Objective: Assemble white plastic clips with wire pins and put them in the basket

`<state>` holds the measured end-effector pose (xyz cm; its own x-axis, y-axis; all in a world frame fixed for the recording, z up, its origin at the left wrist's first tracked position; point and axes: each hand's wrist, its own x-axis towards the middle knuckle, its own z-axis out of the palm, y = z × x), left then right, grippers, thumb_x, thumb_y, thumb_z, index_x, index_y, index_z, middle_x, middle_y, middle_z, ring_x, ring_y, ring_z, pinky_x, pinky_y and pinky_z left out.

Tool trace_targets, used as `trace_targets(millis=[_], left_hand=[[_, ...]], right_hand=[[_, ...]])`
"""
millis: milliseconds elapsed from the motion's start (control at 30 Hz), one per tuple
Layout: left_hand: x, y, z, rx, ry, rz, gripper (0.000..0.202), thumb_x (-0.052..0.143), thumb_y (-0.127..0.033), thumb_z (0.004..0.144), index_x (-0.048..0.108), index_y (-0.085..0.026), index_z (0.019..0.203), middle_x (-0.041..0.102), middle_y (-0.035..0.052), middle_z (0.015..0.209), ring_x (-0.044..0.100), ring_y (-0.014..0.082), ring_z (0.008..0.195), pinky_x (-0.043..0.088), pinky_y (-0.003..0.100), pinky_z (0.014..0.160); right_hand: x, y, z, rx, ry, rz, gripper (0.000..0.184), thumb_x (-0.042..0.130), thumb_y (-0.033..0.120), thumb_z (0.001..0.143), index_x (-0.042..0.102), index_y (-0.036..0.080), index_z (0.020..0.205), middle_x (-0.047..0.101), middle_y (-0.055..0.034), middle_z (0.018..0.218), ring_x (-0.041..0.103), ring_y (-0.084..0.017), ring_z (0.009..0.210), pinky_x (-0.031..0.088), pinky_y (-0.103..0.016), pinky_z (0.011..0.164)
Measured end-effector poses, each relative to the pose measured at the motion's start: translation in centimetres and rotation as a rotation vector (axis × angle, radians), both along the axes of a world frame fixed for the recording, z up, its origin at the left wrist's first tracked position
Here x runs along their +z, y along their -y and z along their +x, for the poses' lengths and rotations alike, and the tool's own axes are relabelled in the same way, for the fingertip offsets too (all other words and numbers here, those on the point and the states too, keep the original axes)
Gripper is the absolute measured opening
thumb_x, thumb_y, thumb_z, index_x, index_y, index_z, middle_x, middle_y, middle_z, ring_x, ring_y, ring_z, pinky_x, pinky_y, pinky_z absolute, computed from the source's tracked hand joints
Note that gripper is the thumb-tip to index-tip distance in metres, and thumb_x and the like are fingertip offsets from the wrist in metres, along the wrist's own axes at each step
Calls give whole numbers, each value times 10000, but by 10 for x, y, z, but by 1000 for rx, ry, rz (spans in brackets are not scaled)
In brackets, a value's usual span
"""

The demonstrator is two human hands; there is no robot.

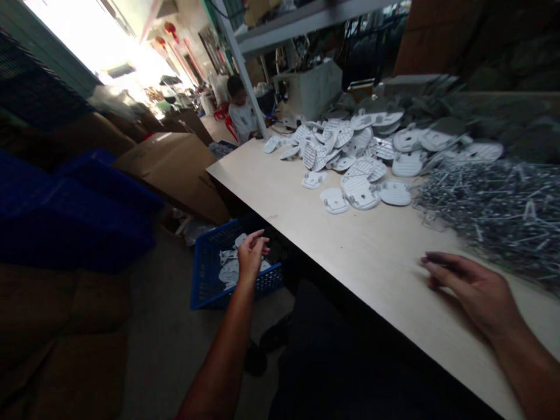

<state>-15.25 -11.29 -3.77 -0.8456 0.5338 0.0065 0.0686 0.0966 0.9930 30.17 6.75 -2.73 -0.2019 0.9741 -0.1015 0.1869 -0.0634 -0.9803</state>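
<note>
Above the blue plastic basket (202, 297) on the floor, my left hand (252, 252) has its fingers loosely apart, holding nothing I can see. Inside that basket lie several white flat pieces (228, 272). Over the table (306, 233), my right hand (476, 286) has fingers half bent and thumb apart, with nothing visible in it. Closest to it is a tangled heap of bent metal wire pieces (499, 204). Farther back is a pile of white ridged oval plates (345, 143), a few lying singly in front, such as one oval plate (335, 200).
A cardboard box (170, 169) and blue crates (79, 216) stand left of the table. Behind the table's far end, a person (241, 111) sits near a metal shelf post (245, 70). A grey machine housing (308, 87) stands beyond the plates.
</note>
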Motion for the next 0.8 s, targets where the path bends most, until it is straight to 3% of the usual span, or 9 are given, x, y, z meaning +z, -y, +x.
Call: trace_targets(millis=[167,267,333,400,533,633,733,800], left_hand=[[29,-72,27,-316,-429,-113,460,750,-362,888,744,-203,1319,783,83,1126,721,157,765,577,261,664],[43,-120,44,-503,-724,-273,561,756,-403,929,664,-216,1450,719,136,1399,755,244,1042,621,373,915],[53,-152,56,-602,-865,-353,648,767,-455,936,609,-205,1513,648,153,1524,695,305,1270,546,441,1119],[63,-185,69,-705,-974,-391,733,751,-510,948,546,-185,1572,594,160,1589,598,328,1426,456,451,1226],[81,-255,92,-854,-1058,-364,791,731,-565,954,496,-207,1618,537,123,1653,526,303,1507,393,393,1268],[88,-306,102,-879,-1036,-365,818,763,-583,921,523,-204,1605,551,130,1643,521,323,1513,390,405,1268],[82,-337,106,-845,-995,-376,800,742,-577,936,520,-208,1610,570,137,1625,533,332,1503,406,424,1255],[70,-341,108,-816,-963,-380,734,728,-550,948,557,-223,1583,583,133,1613,544,335,1494,422,446,1247]], right_hand=[[1,-1,-1,-2,-40,-1,619,970,587,618,836,166,1053,798,-107,923,687,-194,649,625,-318,627],[-2,-2,0,5,-50,4,651,969,606,615,829,156,1063,797,-117,931,687,-196,651,615,-321,622],[-4,-2,0,13,-69,4,658,970,615,616,825,153,1062,797,-126,953,685,-197,650,611,-324,615],[-4,-2,-1,23,-82,9,658,970,617,625,823,147,1061,797,-133,961,680,-196,645,610,-329,614],[-7,-2,-2,28,-84,38,646,955,613,669,816,134,1079,792,-136,933,677,-200,647,609,-335,626],[-13,-3,-2,44,-85,61,613,935,595,723,808,132,1104,790,-130,916,679,-201,661,600,-327,629],[-20,-5,1,57,-80,77,570,913,574,774,806,142,1130,799,-141,999,685,-198,683,604,-321,636],[-23,-5,2,53,-71,85,537,894,560,810,806,152,1149,801,-137,1013,690,-199,696,609,-317,644]])
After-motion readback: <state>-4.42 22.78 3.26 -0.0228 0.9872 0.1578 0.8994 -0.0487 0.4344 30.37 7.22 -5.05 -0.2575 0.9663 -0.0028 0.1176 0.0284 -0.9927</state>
